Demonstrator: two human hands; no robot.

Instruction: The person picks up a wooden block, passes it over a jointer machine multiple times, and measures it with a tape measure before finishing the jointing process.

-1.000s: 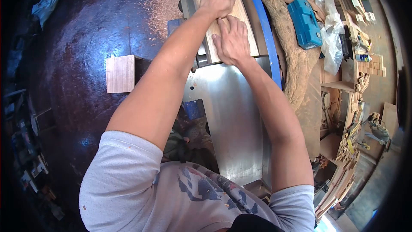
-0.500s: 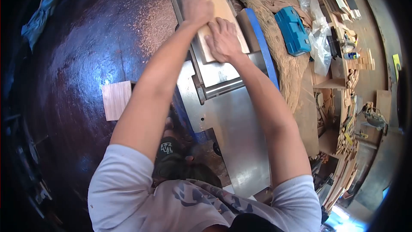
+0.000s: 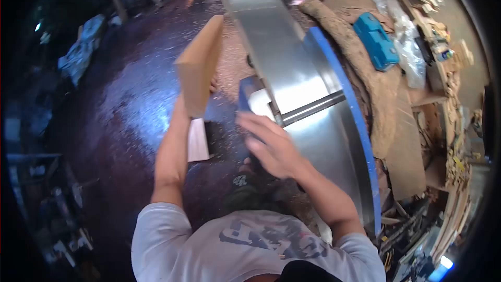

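Note:
A thick wooden board [image 3: 201, 68] is held up on edge to the left of the metal machine bed [image 3: 271, 36]. My left hand [image 3: 213, 82] grips it, mostly hidden behind the wood with only some fingertips showing. Nothing is in my right hand [image 3: 271, 146], which hovers at the near left edge of the machine with its fingers apart and slightly blurred. Below the raised board, a pale wooden block [image 3: 198, 141] stands over the dark floor.
Along the machine's right side runs a blue fence edge [image 3: 347, 99]. Beyond it lie a long rough log [image 3: 365, 83], a teal case [image 3: 376, 40] and clear plastic [image 3: 409, 52]. Wood scraps fill the far right. Shavings [image 3: 232, 68] cover part of the floor.
The board has come off the machine bed and moved left, now raised in my left hand. My right hand has let go of it and moved down toward me. The view has shifted.

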